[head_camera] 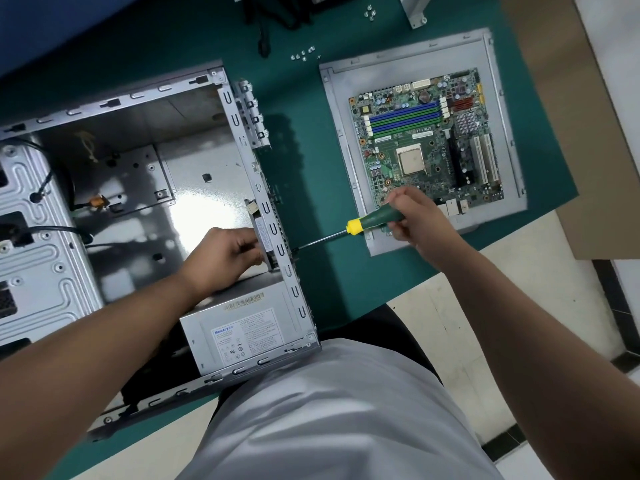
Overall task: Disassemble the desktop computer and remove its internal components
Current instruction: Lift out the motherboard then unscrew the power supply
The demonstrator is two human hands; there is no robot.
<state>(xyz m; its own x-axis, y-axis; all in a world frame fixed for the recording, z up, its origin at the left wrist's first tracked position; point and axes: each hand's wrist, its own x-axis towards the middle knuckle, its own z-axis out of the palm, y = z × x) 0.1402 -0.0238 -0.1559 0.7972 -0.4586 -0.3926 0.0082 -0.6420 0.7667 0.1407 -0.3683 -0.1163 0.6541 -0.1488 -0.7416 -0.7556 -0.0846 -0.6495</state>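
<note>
Screwdriver laid nearly level, tip at the case's rear wall.

The right hand [412, 216] is wrapped round the green-and-yellow screwdriver [349, 230], whose long axis slopes from the handle at upper right down-left to the open computer case [194, 188] lying on the green bench [311, 161]. Inside, the left hand [225, 254] curls its fingers on a small part against that wall, just above the power supply [242, 334]. The motherboard [429, 140] lies apart on a grey panel [505, 98].
</note>
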